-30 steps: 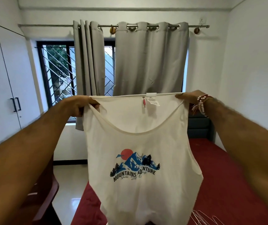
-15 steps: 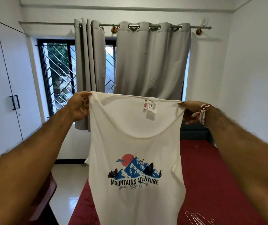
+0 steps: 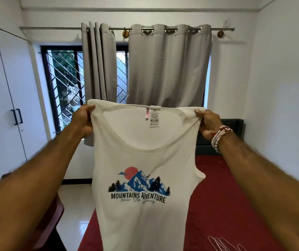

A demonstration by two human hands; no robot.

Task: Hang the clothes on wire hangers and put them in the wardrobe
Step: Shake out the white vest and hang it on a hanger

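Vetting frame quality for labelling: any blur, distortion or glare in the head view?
Head view: wide-angle distortion bows the wardrobe doors; the forearms smear towards the lower corners; the tank top print is sharp; the window is bright, with glare on the floor.

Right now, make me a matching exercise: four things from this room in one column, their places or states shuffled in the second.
Things:
1. tank top
2. wire hangers
3. wardrobe
4. bead bracelets

Places or states:
A. worn on a wrist
B. lying on the red bedspread, lower right
C. held up at the straps by the left hand and the right hand
D. doors closed, along the left wall

Pairs: 1-C, 2-B, 3-D, 4-A
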